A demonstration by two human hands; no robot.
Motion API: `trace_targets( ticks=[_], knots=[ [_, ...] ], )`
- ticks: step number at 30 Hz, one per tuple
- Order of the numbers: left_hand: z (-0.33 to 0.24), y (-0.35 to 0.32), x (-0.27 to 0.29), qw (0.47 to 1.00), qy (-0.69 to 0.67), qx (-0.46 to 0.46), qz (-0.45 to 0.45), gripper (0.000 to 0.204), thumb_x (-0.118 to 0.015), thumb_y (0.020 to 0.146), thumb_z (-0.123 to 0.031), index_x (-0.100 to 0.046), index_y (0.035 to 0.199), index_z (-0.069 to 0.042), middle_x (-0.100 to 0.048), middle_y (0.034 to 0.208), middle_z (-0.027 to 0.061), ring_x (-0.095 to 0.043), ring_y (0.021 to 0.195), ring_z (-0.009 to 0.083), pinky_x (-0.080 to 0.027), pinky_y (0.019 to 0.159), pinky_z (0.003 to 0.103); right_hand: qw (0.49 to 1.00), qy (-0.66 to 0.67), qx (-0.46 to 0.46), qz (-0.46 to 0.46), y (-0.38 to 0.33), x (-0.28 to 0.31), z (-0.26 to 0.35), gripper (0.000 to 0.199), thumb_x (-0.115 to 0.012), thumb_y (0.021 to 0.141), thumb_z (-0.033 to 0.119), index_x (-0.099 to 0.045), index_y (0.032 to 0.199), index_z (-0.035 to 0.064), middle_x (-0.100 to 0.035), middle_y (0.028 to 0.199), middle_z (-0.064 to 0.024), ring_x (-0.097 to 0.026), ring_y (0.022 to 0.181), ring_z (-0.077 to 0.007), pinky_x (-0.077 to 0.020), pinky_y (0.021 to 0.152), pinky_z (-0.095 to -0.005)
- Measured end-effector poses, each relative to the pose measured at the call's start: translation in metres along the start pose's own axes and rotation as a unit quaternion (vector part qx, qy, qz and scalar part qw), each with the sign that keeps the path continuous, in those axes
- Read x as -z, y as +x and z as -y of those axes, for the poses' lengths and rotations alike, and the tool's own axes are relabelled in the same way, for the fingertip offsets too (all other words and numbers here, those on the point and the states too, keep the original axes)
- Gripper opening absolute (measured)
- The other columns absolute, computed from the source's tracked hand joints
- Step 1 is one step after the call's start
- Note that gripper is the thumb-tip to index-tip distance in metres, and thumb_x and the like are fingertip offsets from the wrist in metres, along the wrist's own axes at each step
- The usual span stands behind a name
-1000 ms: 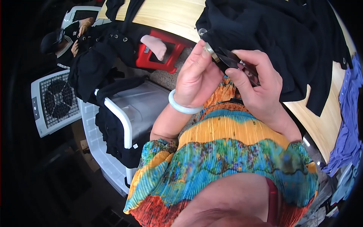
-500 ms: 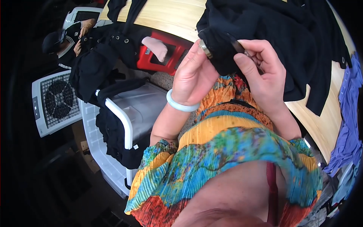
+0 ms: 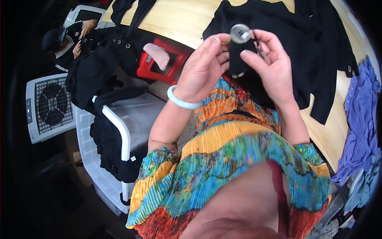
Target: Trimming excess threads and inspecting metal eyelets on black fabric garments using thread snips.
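Between my two hands a large round metallic button (image 3: 240, 34) faces up on the edge of a black knit garment (image 3: 270, 20). My left hand (image 3: 205, 65), with a pale bangle at the wrist, pinches the button's left side and the cloth beneath between thumb and fingers. Curled close on the other side, my right hand (image 3: 270, 65) holds a small, slim dark tool (image 3: 258, 43), its tip near the button; its exact kind is unclear. A second button shows partly at the cloth's lower edge. The rest of the garment spreads over the wooden table (image 3: 175, 18).
Purple clothing (image 3: 362, 115) hangs over the table's right edge. To the left stand a translucent plastic bin (image 3: 85, 147) with black garments, a white rail (image 3: 124, 131), a red plastic stool (image 3: 169, 65) and a fan unit (image 3: 51, 105). Another person (image 3: 65, 42) handles black cloth at upper left.
The garment's edge has been turned, so the button now shows its round face instead of its rim. Both hands have moved slightly up and left in view.
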State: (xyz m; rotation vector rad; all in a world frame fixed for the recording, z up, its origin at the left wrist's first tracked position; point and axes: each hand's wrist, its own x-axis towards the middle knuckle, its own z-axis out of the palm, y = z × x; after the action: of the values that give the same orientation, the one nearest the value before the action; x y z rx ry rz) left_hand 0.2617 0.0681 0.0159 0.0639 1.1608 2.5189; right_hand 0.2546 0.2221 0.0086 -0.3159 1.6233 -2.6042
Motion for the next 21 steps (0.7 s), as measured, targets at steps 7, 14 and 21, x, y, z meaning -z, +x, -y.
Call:
trace_targets(
  ticks=[7,14,21],
  knots=[
    [0.014,0.016,0.021,0.889,0.429,-0.154,0.054,0.031,-0.043,0.090,-0.021,-0.051,0.106,0.004,-0.056,0.100,0.0097,-0.052,0.097,0.0189,-0.038,0.086,0.026,0.998,-0.023,-0.042,-0.047,0.018,0.011,0.038,0.034,-0.066,0.075,0.012,-0.050,0.104,0.0044,-0.049,0.067,0.0083,-0.035,0.047,0.0036,-0.0215,0.040,-0.0135],
    [-0.006,0.016,-0.003,0.908,0.396,-0.102,0.091,0.017,-0.047,0.087,-0.012,-0.054,0.092,0.003,-0.056,0.079,0.0056,-0.053,0.079,0.0100,-0.041,0.070,0.021,0.996,-0.062,0.049,-0.052,0.034,0.012,0.060,0.031,-0.062,0.077,0.007,-0.052,0.106,0.0030,-0.052,0.074,0.0056,-0.048,0.061,0.0010,-0.0338,0.052,-0.0114],
    [0.005,0.013,-0.023,0.994,0.043,0.021,0.096,0.019,-0.042,0.092,-0.020,-0.044,0.101,-0.003,-0.052,0.086,0.0014,-0.051,0.078,0.0075,-0.044,0.072,0.023,0.999,-0.043,0.011,-0.015,0.054,0.018,0.039,0.030,-0.062,0.077,0.007,-0.053,0.104,0.0011,-0.059,0.082,-0.0005,-0.056,0.074,-0.0052,-0.0439,0.068,-0.0161]
  ],
)
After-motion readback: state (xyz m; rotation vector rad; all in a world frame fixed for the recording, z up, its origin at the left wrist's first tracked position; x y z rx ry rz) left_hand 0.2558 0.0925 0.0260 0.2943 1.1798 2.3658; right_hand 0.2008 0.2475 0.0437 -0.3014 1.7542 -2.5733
